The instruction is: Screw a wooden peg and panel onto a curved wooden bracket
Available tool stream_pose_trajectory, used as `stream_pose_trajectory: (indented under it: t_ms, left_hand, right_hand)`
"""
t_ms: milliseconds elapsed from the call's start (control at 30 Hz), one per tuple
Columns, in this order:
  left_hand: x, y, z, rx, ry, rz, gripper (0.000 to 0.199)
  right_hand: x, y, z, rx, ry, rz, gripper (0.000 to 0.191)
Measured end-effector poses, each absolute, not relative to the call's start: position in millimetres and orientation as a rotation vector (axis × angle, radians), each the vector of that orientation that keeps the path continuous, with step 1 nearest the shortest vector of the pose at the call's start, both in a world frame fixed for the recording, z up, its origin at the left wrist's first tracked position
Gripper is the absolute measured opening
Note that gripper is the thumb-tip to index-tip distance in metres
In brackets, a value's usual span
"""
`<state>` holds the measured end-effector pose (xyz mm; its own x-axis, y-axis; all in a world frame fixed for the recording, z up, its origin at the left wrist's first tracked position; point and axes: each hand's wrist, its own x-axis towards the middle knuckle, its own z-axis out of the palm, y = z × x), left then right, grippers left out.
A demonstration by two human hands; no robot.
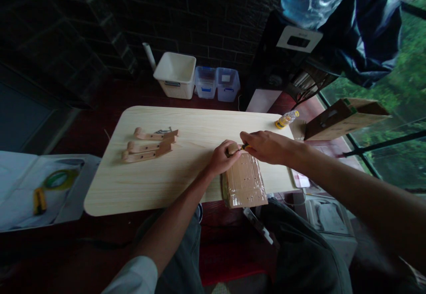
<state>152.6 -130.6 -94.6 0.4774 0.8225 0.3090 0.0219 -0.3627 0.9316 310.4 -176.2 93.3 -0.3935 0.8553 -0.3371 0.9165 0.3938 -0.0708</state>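
My left hand [223, 157] is closed around a small wooden piece [233, 148] above the far end of a taped cardboard piece [245, 178]. Close beside it, my right hand [258, 145] grips a thin tool [245, 146] with a black and yellow handle, whose tip points toward the wooden piece. The cardboard lies at the near edge of the pale table [193, 127], wrapped in clear tape and dotted with small holes. On the table's left side are several curved wooden pieces [149, 147] with dark holes, and some small metal items [163, 131] lie beside them.
A clear bottle with yellow ends [286, 119] lies at the far right corner. Beyond the table stand a white basket [176, 70] and two clear bins [228, 83]. An open cardboard box [342, 119] is at right; a white container [66, 205] is at left.
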Motion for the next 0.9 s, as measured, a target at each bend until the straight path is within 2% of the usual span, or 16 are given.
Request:
stream_pose_trajectory:
  t_ms: [900]
  left_hand:
    - [153.5, -126.3, -102.5, 1.727, 0.733, 0.973, 0.014]
  right_hand:
    - [310.6, -178.2, 92.3, 1.655, 2.337, -0.4, 0.022]
